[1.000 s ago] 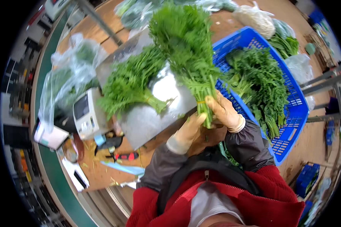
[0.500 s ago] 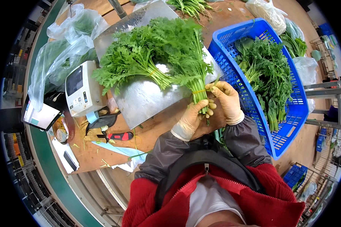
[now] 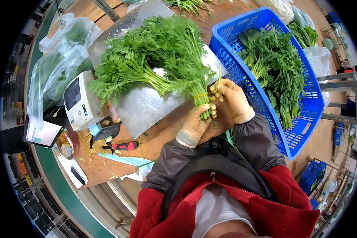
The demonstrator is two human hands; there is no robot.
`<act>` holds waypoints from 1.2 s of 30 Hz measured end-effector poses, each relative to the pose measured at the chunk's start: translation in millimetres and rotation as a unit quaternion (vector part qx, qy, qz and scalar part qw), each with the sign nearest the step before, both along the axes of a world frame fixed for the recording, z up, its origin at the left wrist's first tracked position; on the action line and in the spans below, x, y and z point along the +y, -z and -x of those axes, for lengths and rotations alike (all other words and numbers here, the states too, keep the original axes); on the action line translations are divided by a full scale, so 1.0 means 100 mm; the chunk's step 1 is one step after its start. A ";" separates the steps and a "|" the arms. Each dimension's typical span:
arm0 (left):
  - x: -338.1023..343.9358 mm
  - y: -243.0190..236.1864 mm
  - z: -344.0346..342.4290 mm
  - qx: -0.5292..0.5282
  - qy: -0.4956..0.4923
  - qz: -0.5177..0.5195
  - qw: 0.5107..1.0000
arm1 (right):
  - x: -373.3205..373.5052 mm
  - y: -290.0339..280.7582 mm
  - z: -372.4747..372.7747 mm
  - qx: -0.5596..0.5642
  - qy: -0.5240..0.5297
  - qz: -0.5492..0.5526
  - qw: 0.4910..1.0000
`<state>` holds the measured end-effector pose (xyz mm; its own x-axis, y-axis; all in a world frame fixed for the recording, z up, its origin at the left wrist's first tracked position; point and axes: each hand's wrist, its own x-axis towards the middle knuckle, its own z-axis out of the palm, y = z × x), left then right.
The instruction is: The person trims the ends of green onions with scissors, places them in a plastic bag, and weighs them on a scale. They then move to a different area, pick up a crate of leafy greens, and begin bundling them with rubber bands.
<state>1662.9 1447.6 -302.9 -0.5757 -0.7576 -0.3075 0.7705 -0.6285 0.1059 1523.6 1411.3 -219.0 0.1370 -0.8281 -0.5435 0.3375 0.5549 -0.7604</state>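
My gloved left hand [image 3: 193, 126] is closed round the stem ends of a bunch of feathery leafy greens [image 3: 197, 88], which has a yellow band about its stems. Its leafy end leans away over a metal plate [image 3: 137, 113]. Close by on the right, my gloved right hand [image 3: 235, 100] pinches a thin green stem [image 3: 219, 74] that stands up from its fingertips, beside the banded stems. A second banded bunch of greens [image 3: 125, 65] lies on the plate to the left, its leaves overlapping those of the held one.
A blue plastic crate [image 3: 253, 85] with bunched greens stands on the right. Left of the plate are a white machine with a screen [image 3: 81, 103], clear plastic bags [image 3: 61, 51] and a tablet-like screen [image 3: 43, 133]. A red-and-black-handled knife [image 3: 125, 146] lies on the wooden table [image 3: 162, 139].
My right fingers have drawn slightly away from the band, and a thin stem now sticks up from them. My left hand keeps its hold. The whole view has shifted a little.
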 end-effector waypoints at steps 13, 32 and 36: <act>0.02 -0.07 -0.01 0.098 -0.038 -0.011 0.994 | 0.52 -0.25 0.44 0.468 -0.371 0.021 0.802; 0.07 -0.01 0.00 -0.029 -0.026 0.023 0.999 | -0.20 -0.04 -0.33 0.564 -0.075 0.355 0.742; 0.07 -0.04 0.01 -0.049 -0.028 0.021 0.998 | -0.29 -0.04 -0.33 0.561 -0.114 0.289 0.767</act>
